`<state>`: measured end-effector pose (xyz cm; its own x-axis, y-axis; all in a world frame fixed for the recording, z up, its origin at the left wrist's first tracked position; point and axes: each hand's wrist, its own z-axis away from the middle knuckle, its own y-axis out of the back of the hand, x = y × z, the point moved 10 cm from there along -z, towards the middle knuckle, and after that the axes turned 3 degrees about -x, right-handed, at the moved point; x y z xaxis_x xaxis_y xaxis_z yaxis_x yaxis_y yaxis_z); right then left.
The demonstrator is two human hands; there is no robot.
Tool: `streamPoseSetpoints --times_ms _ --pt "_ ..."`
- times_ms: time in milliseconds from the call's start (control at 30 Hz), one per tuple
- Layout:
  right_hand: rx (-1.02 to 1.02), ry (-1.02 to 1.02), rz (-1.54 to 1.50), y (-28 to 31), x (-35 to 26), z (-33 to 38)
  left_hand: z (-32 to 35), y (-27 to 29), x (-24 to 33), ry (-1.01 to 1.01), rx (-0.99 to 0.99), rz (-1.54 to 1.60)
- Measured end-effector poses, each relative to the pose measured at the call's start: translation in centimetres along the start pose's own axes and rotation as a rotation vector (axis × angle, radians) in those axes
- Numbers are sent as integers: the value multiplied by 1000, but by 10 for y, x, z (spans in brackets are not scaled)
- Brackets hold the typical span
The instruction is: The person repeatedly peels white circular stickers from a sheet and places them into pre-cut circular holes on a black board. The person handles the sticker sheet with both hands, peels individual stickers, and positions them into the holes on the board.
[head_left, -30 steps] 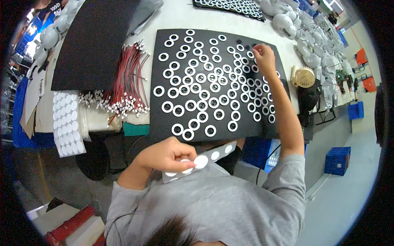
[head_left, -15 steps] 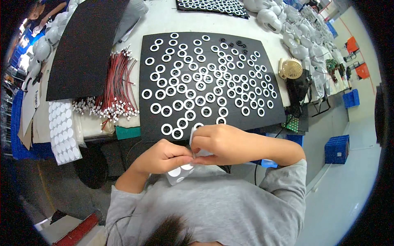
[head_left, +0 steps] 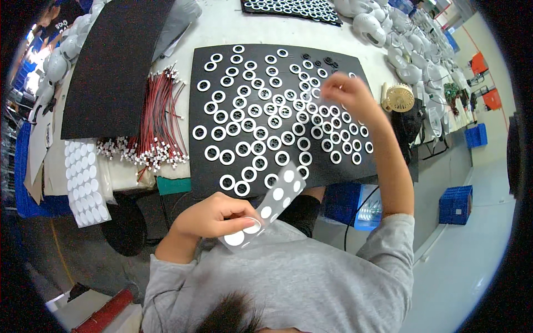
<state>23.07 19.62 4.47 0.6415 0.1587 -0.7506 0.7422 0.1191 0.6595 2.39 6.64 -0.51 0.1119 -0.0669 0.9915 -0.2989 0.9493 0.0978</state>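
The grey backing strip of round white stickers (head_left: 270,206) is pinched at its lower end in the left hand (head_left: 214,217), close to the person's chest. Its long axis runs up and rightward toward the black foam mat of white rings (head_left: 333,169). The right hand (head_left: 345,94), arm outstretched, hovers blurred over the mat's upper right; whether its fingers are closed cannot be told.

1. The pale desk (head_left: 222,22) fills the upper frame.
2. At centre lies a black mat (head_left: 333,166) covered with white rings (head_left: 242,149).
3. Left of it lie red wires (head_left: 158,119), a second black mat (head_left: 114,66) and a sheet of white discs (head_left: 83,180).
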Motion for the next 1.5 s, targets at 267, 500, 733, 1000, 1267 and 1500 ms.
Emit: streamPoseSetpoints --times_ms 267,500,733,1000,1267,1500 --pt "291 -419 136 83 176 -36 -1 -2 0 -41 -68 -49" --pt "361 -467 225 87 183 -37 -3 -2 -2 -30 -49 -84" --pt "394 -459 378 90 177 -36 -6 -6 0 -5 -71 -68" --pt "405 -383 555 88 172 -32 -6 -8 4 -60 -71 -94" --pt "-394 211 -114 -89 -110 53 -4 6 -11 70 129 175" --pt "-411 454 121 -131 -152 99 -8 -14 -1 -66 82 285"
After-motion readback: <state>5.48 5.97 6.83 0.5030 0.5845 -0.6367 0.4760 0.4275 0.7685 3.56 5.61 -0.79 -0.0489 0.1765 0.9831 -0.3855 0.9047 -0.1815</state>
